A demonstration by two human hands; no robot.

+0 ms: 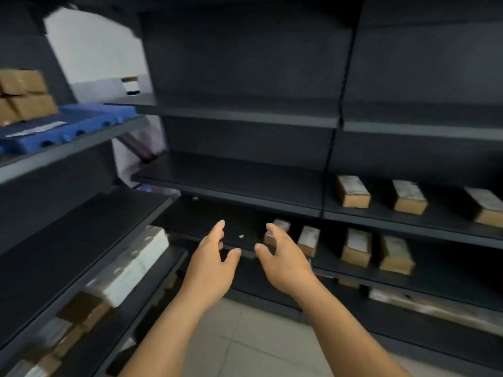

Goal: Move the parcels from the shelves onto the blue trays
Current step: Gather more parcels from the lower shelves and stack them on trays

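Fingers of both the left hand and the right hand are spread and loosely extended, nothing being held, and are directed at the low shelf where small brown parcels are stood in a row, the nearest parcel being partly hidden behind the right fingertips. A clean pickup is probably best made if that nearest parcel is clasped on its two long sides and lifted clear before it is swung left. It should then be set on the blue tray, seen on the upper left shelf, beside the boxes already stacked there.
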